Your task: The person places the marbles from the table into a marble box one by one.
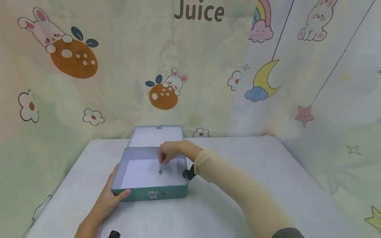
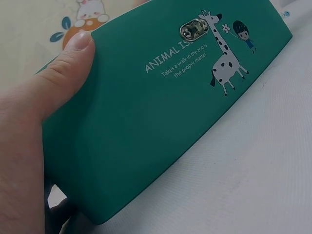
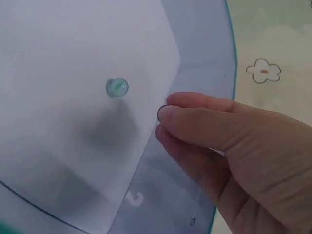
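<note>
A green tin box (image 1: 154, 193) stands with its lid (image 1: 157, 136) open behind it. My left hand (image 1: 106, 202) holds its front left corner, thumb on the front wall and fingers along the left side. In the left wrist view that thumb presses the green front (image 2: 126, 122). Over the box's inside, my right hand (image 1: 170, 151) pinches a small round thing (image 3: 160, 114), mostly hidden by the fingertips; only a dark curved edge shows. Below the fingers, a clear glass marble (image 3: 117, 87) with a green streak lies on the white box floor (image 1: 140, 173).
A metal clasp (image 2: 194, 30) sits on the box's front, by a printed giraffe. White cloth covers the table (image 1: 238, 158). Printed curtains (image 1: 125, 92) with rabbits and flowers stand close behind and at the sides. A black wrist device (image 1: 189, 173) hangs by the box's right rim.
</note>
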The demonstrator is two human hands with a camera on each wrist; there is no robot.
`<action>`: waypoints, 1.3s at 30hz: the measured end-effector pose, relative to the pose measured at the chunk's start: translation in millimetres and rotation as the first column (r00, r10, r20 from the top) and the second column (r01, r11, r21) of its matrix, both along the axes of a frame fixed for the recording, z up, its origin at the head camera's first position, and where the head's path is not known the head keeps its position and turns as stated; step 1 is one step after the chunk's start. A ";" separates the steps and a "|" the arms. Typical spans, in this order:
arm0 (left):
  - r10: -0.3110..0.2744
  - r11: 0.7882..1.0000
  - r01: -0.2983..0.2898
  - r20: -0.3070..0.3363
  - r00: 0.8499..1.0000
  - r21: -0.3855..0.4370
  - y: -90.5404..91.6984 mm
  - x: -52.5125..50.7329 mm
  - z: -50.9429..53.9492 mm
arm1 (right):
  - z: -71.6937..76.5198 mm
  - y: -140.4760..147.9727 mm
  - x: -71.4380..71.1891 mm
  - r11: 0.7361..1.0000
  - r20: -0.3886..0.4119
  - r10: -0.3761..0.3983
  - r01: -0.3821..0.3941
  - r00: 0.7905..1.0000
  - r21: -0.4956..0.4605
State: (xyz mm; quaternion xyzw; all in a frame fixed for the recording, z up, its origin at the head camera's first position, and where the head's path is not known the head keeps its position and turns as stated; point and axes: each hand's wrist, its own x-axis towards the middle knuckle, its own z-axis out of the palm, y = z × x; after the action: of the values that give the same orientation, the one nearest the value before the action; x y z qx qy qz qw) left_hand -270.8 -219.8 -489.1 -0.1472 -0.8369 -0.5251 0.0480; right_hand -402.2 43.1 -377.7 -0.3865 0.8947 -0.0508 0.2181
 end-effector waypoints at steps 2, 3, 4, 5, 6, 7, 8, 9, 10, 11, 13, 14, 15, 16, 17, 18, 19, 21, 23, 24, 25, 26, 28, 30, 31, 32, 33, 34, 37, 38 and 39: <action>0.007 1.000 -0.007 0.008 1.000 -0.004 -1.9 3.2 -1.3 | -5.3 -4.2 -0.5 1.000 0.011 0.009 -0.009 1.000 0.013; 0.013 1.000 -0.012 0.014 1.000 -0.010 -3.5 5.0 -1.5 | -8.0 -6.5 -0.8 1.000 0.017 0.015 -0.015 1.000 0.021; 0.017 1.000 -0.017 0.017 1.000 -0.015 -5.2 6.7 -1.5 | -10.6 -8.8 -0.9 0.999 0.022 0.018 -0.019 1.000 0.031; 0.019 1.000 -0.018 0.019 1.000 -0.016 -7.0 8.1 -1.3 | -12.9 -11.1 -1.1 0.999 0.025 0.023 -0.024 0.999 0.043; 0.019 1.000 -0.019 0.020 1.000 -0.019 -8.7 9.3 -0.8 | -15.1 -13.3 -1.2 0.998 0.025 0.026 -0.027 0.999 0.052; 0.019 1.000 -0.019 0.022 1.000 -0.023 -10.1 10.3 0.0 | -16.9 -15.2 -1.3 0.998 0.029 0.021 -0.023 0.999 0.062; 0.017 1.000 -0.017 0.020 1.000 -0.023 -11.2 10.9 1.0 | -18.1 -17.0 -1.5 0.997 0.026 0.020 -0.022 0.999 0.071; 0.016 1.000 -0.015 0.017 1.000 -0.025 -12.0 11.1 2.2 | -19.0 -18.4 -1.6 0.997 0.021 0.013 -0.014 1.000 0.078; 0.011 1.000 -0.011 0.013 1.000 -0.022 -12.3 11.0 3.3 | -19.7 -19.5 -1.6 0.997 0.018 0.005 -0.006 1.000 0.082; 0.008 1.000 -0.008 0.010 1.000 -0.019 -12.4 10.8 4.3 | -20.2 -20.2 -1.6 0.996 0.013 0.001 -0.002 1.000 0.085; 0.002 1.000 -0.002 0.010 1.000 -0.007 -12.0 10.4 5.6 | -20.4 -20.4 -1.1 0.996 0.014 -0.004 0.003 1.000 0.092; -0.001 1.000 0.001 0.011 1.000 -0.003 -11.2 10.1 5.7 | -20.6 -19.9 -0.6 0.995 0.014 -0.006 0.004 1.000 0.098; -0.002 1.000 0.002 0.014 1.000 0.000 -10.1 9.7 5.7 | -20.8 -18.8 0.1 0.994 0.016 -0.013 0.011 1.000 0.105; -0.002 1.000 0.002 0.017 1.000 0.002 -8.5 8.9 5.3 | -20.9 -17.4 0.7 0.993 0.017 -0.019 0.017 1.000 0.114; -0.003 1.000 0.003 0.017 1.000 0.004 -6.6 8.0 4.7 | -20.8 -15.6 1.6 0.992 0.018 -0.029 0.027 0.999 0.125; -0.006 1.000 0.005 0.018 1.000 0.008 -4.6 6.9 3.9 | -20.5 -13.6 2.6 0.990 0.014 -0.040 0.038 0.999 0.136; -0.005 1.000 0.005 0.019 1.000 0.005 -2.2 5.7 3.0 | -20.5 -11.4 3.4 0.988 0.011 -0.053 0.051 0.999 0.147; -0.007 1.000 0.007 0.016 1.000 0.010 2.0 3.5 1.4 | -20.2 -7.2 4.8 0.984 0.003 -0.080 0.078 0.997 0.157; -0.010 1.000 0.010 0.010 1.000 0.016 5.0 1.8 0.2 | -20.2 -4.5 5.7 0.983 0.001 -0.100 0.099 0.995 0.156; -0.011 1.000 0.011 0.007 1.000 0.017 5.6 1.5 -0.1 | -20.5 -3.8 5.9 0.982 0.001 -0.108 0.106 0.994 0.154; -0.011 1.000 0.010 0.005 1.000 0.017 6.1 1.2 -0.4 | -21.0 -3.7 5.6 0.982 0.004 -0.112 0.110 0.994 0.153; -0.010 1.000 0.010 0.003 1.000 0.017 6.1 0.9 -0.5 | -21.5 -4.1 5.5 0.982 0.002 -0.113 0.112 0.994 0.152; -0.003 1.000 0.003 -0.001 1.000 0.009 4.5 0.7 -0.6 | -22.9 -6.4 4.8 0.983 -0.002 -0.105 0.104 0.994 0.149; 0.008 1.000 -0.008 -0.001 1.000 -0.006 2.1 0.8 -0.3 | -23.9 -9.6 4.2 0.985 -0.004 -0.089 0.088 0.996 0.147; 0.012 1.000 -0.012 0.000 1.000 -0.009 0.9 0.6 -0.2 | -24.3 -11.4 3.9 0.986 -0.008 -0.077 0.078 0.997 0.148; 0.016 1.000 -0.016 0.000 1.000 -0.011 -0.3 0.6 0.2 | -24.4 -13.3 4.1 0.986 -0.012 -0.072 0.073 0.997 0.148; 0.015 1.000 -0.015 0.000 1.000 -0.008 -1.2 0.7 0.6 | -24.7 -14.6 4.0 0.986 -0.012 -0.066 0.067 0.998 0.151; 0.013 1.000 -0.013 0.003 1.000 -0.006 -1.8 0.3 0.7 | -24.8 -15.9 4.0 0.986 -0.015 -0.064 0.066 0.998 0.154; 0.007 1.000 -0.007 0.010 1.000 0.000 -2.0 -1.0 -0.5 | -25.5 -17.9 4.3 0.983 -0.022 -0.069 0.071 0.997 0.170; 0.007 1.000 -0.007 0.013 1.000 0.000 -1.8 -1.1 -1.2 | -25.8 -18.3 4.4 0.982 -0.022 -0.069 0.072 0.997 0.175; 0.008 1.000 -0.008 0.020 1.000 -0.003 -1.7 -1.1 -2.2 | -26.5 -18.5 4.2 0.982 -0.022 -0.064 0.067 0.998 0.178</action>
State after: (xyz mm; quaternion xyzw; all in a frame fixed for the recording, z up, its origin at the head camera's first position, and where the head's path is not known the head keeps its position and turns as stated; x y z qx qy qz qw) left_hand -271.9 -221.5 -491.3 -0.1389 -0.8386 -0.5250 0.0415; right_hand -398.0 24.6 -404.2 -0.3361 0.9096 0.0254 0.2429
